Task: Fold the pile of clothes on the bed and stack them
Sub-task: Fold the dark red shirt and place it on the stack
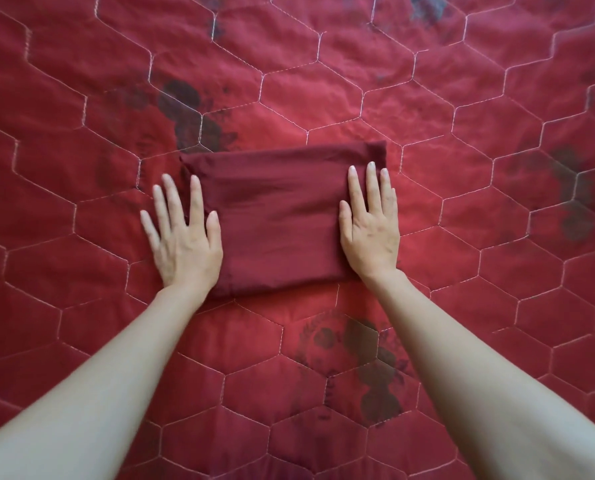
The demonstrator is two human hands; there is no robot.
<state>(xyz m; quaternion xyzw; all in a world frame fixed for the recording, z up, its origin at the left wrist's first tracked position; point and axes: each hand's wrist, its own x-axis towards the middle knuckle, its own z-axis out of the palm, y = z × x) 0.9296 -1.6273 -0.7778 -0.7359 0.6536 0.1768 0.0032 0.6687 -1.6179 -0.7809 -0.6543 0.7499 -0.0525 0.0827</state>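
Note:
A dark maroon garment (278,220), folded into a flat rectangle, lies in the middle of the red quilted bedspread (462,133). My left hand (181,237) lies flat with straight, spread fingers over the garment's left edge, partly on the quilt; it looks slightly blurred. On the right side of the garment my right hand (370,223) presses flat, fingers straight and close together. Both forearms reach in from the bottom of the view. No other clothes or stack are in sight.
The bedspread fills the whole view, stitched in pale hexagons with dark printed patches, one (192,112) behind the garment and one (368,365) in front of it.

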